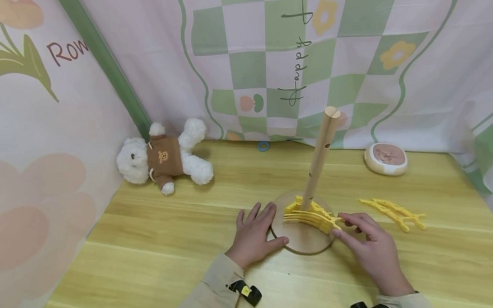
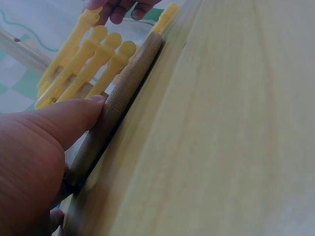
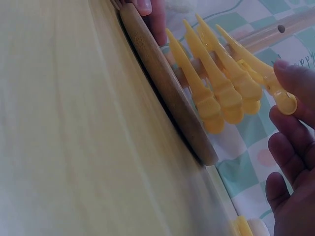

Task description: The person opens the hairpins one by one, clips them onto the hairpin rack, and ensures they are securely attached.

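"Behind the counter [image 1: 160, 252], what's that great big thing?"

"It's a cloth [image 1: 282, 64] with green and white squares and yellow flowers. The counter is next biggest, and it looks like wood."

"What's standing up?"

"A wooden pole [image 1: 321, 156]. It rises from a round wooden base [image 1: 306, 242] on the counter. A fluffy white toy [image 1: 165, 159] in a brown top is lying down near the cloth."

"What are the hands doing?"

"The left hand [image 1: 255, 235] rests on the edge of the base, with its fingers spread out. The right hand [image 1: 374, 249] pinches the end of one yellow piece [image 3: 246, 54] with its thumb and fingers. That piece is at the top of the yellow stack [image 3: 230, 98], by the bottom of the pole."

"Any more yellow?"

"Yes, loose yellow pieces [image 1: 399, 221] lie on the counter, just beside the right hand. A rounded white and pink thing [image 1: 387, 158] sits farther back."

"And the littlest?"

"A blue ring [image 1: 263, 146], right by the cloth!"
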Demonstrator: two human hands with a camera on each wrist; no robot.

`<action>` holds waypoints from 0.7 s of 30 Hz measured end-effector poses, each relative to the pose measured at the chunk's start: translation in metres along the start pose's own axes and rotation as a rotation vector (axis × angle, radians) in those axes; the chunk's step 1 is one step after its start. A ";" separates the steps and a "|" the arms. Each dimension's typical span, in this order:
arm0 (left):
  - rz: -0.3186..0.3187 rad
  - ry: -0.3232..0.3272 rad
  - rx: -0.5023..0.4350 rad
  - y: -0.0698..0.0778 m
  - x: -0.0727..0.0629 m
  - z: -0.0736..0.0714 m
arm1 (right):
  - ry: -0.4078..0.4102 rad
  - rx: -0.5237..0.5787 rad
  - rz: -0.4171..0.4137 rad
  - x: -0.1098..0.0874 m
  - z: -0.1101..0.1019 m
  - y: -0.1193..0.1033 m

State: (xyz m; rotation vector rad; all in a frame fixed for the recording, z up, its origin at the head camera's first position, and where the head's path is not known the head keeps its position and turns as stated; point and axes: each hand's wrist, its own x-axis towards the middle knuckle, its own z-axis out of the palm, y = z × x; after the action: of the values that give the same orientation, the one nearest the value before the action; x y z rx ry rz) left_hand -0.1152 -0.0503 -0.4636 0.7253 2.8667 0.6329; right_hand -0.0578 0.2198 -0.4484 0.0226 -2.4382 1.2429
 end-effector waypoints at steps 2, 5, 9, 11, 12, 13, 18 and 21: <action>0.001 0.001 0.006 0.000 0.000 0.000 | 0.003 0.015 -0.018 0.001 0.000 0.002; 0.003 0.004 0.015 0.000 0.000 0.000 | 0.010 0.032 -0.042 0.002 0.001 0.004; 0.007 0.007 0.010 0.000 -0.001 0.000 | 0.011 0.024 -0.070 0.004 0.001 0.005; 0.009 0.005 0.005 0.001 -0.001 -0.001 | 0.008 0.016 -0.083 0.005 0.001 0.006; 0.009 0.004 0.005 0.001 -0.001 -0.001 | 0.005 0.011 -0.089 0.006 0.001 0.006; 0.009 0.003 0.005 0.001 -0.001 -0.001 | 0.003 0.010 -0.094 0.007 0.001 0.006; 0.007 0.000 0.012 0.002 -0.001 -0.003 | -0.008 0.004 -0.114 0.013 0.001 0.007; 0.007 -0.001 0.015 0.002 -0.001 -0.002 | -0.009 0.005 -0.122 0.015 0.003 0.008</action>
State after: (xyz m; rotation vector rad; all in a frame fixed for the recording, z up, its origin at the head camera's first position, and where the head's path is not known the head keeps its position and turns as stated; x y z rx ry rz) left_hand -0.1138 -0.0503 -0.4606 0.7379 2.8720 0.6129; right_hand -0.0737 0.2250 -0.4506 0.1751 -2.4024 1.1975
